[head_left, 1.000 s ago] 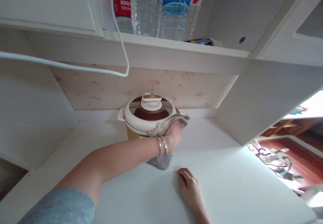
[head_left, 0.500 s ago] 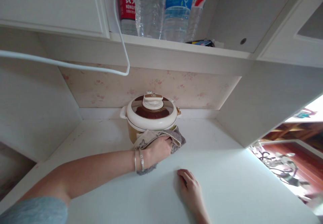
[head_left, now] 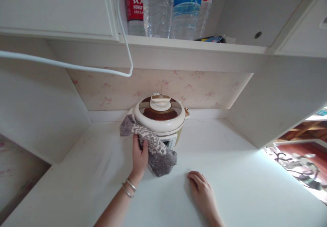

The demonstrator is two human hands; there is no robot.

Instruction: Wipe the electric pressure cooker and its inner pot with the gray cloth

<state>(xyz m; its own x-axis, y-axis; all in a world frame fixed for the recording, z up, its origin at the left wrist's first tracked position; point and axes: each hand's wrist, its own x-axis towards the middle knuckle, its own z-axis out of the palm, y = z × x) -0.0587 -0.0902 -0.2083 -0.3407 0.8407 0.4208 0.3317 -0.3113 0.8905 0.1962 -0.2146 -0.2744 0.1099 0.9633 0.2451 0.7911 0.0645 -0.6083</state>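
While your right hand point(head_left: 203, 189) rests on the desk point(head_left: 242, 179) with a curled shape, you cannot tell from this angle whether its grip is fully closed. Farther forward, your left hand point(head_left: 139, 157), wearing two bracelets point(head_left: 131, 185), has its grip closed on the patterned grey cloth point(head_left: 162, 162). From this view, the cloth overlaps the left front of the cooker point(head_left: 179, 135), hiding part of the control panel point(head_left: 173, 141). The cooker stands upright toward the rear of the desk, lid point(head_left: 160, 115) on, before the floral wall panel point(head_left: 163, 84).
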